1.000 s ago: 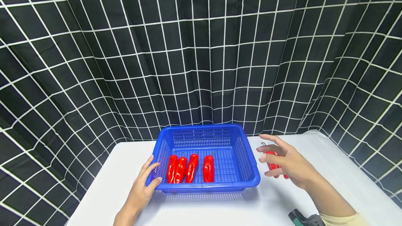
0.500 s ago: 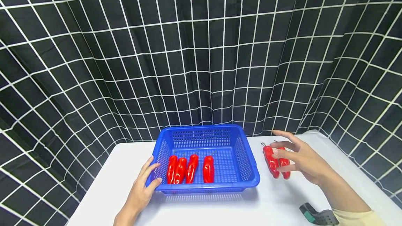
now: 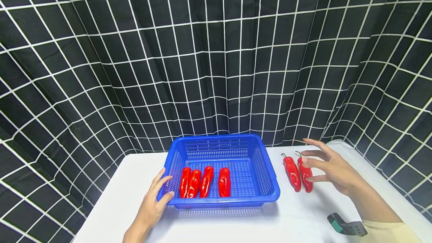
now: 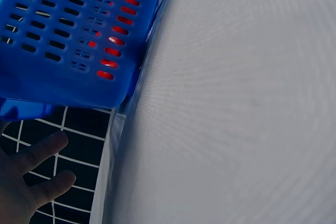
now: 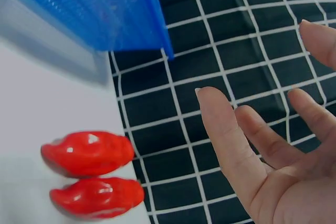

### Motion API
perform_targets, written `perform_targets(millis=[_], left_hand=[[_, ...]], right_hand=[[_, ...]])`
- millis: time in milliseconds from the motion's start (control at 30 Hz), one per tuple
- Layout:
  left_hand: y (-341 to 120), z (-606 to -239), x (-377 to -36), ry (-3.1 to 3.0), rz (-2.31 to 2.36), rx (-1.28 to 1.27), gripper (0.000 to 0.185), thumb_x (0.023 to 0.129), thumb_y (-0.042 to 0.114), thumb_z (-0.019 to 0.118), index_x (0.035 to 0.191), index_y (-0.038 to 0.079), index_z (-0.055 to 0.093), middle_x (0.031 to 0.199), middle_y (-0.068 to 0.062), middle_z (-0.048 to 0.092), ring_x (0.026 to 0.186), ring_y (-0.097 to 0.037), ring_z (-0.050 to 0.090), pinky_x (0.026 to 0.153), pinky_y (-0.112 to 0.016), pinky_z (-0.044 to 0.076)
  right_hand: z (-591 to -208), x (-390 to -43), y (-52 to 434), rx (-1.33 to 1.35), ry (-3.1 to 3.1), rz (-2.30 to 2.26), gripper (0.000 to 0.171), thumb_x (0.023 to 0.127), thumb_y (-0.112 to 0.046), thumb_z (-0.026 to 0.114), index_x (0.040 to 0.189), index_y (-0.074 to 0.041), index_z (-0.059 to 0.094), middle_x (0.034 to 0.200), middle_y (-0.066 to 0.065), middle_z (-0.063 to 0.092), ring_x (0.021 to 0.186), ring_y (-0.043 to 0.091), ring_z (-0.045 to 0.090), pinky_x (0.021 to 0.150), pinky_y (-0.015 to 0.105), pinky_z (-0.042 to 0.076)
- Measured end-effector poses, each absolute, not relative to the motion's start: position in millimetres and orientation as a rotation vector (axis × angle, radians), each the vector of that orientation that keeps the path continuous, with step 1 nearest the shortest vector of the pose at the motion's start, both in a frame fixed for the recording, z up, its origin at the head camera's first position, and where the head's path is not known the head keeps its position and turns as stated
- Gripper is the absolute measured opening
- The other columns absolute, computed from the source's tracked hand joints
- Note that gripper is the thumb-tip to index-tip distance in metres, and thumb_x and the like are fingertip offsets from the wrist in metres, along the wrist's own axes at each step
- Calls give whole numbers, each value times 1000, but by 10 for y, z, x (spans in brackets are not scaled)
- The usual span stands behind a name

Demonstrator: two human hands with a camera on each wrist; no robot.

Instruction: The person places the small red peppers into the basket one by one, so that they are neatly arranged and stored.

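Observation:
A blue plastic basket point(image 3: 219, 200) with slotted walls stands mid-table. Several glossy red peppers point(image 3: 224, 183) lie in it, most grouped toward the left side. My left hand point(image 3: 150, 202) rests on the basket's left rim near the front corner, fingers extended; the left wrist view shows two spread fingers point(image 4: 44, 187) below the rim. To the right of the basket, two more red peppers lie side by side, a left one point(image 3: 292, 173) and a right one point(image 3: 306, 177). Over the right pepper's edge hovers my right hand point(image 3: 332, 168), fingers spread and holding nothing.
A white cloth covers the table point(image 3: 216, 228). A black curtain with a white grid point(image 3: 209, 66) hangs behind and along both sides. Around my right forearm is a dark strap point(image 3: 347, 227), beside a pale sleeve point(image 3: 384, 233).
My right hand has moved rightward, away from the basket, uncovering the two peppers on the table. The left hand and the basket have stayed in place.

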State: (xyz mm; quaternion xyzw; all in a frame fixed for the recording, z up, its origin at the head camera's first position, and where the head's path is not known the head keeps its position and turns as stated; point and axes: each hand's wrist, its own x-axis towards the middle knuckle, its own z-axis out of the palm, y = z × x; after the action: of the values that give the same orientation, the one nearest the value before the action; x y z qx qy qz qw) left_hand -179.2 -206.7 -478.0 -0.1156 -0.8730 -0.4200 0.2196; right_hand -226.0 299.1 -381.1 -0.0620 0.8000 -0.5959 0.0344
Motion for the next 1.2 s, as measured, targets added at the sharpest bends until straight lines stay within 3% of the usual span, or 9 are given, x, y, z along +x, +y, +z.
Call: perform_targets(millis=[200, 800, 867, 967, 1067, 1200], left_hand=[[-2063, -4781, -1790, -2416, -1155, -312, 44, 83, 11, 66, 126, 4, 61, 151, -10, 36, 135, -38, 34, 102, -60, 26], [-2065, -4784, -1786, -2418, -1171, -320, 43, 85, 12, 65, 128, 5, 60, 152, -11, 34, 135, -40, 33, 102, -62, 27], [-2064, -4790, -1790, -2414, -1164, -319, 43, 85, 12, 65, 127, 6, 60, 152, -10, 35, 135, -39, 34, 105, -57, 27], [-2063, -4803, -1799, -2403, -1158, -325, 43, 84, 11, 66, 127, 5, 61, 151, -10, 36, 135, -38, 34, 109, -33, 24], [-2064, -4810, -1804, -2388, -1155, -335, 43, 83, 11, 67, 126, 4, 61, 151, -9, 37, 135, -37, 35, 102, -12, 16], [-2067, -4803, -1794, -2381, -1140, -335, 43, 83, 11, 67, 125, 6, 62, 150, -9, 38, 134, -38, 36, 100, -8, 15]], right_hand=[[-3910, -2311, 3044, -164, 2551, -1764, 90, 87, -30, 70, 154, -12, 13, 143, 31, 29, 119, 54, 43, 71, 49, 56], [-4203, -2507, 3247, -17, 2593, -1647, 94, 86, -37, 71, 155, -12, 11, 143, 35, 24, 123, 56, 37, 77, 54, 53], [-4224, -2520, 3258, -7, 2598, -1632, 94, 87, -37, 71, 155, -11, 11, 143, 36, 24, 122, 56, 38, 76, 52, 54], [-4268, -2545, 3284, 5, 2603, -1608, 97, 86, -39, 71, 155, -10, 9, 143, 38, 24, 122, 57, 37, 74, 49, 55], [-4310, -2570, 3295, 46, 2628, -1588, 99, 83, -40, 73, 155, -11, 11, 142, 37, 26, 122, 57, 38, 72, 47, 56], [-4357, -2603, 3301, 52, 2646, -1563, 100, 83, -40, 74, 154, -9, 11, 141, 38, 25, 120, 58, 39, 71, 47, 56]])
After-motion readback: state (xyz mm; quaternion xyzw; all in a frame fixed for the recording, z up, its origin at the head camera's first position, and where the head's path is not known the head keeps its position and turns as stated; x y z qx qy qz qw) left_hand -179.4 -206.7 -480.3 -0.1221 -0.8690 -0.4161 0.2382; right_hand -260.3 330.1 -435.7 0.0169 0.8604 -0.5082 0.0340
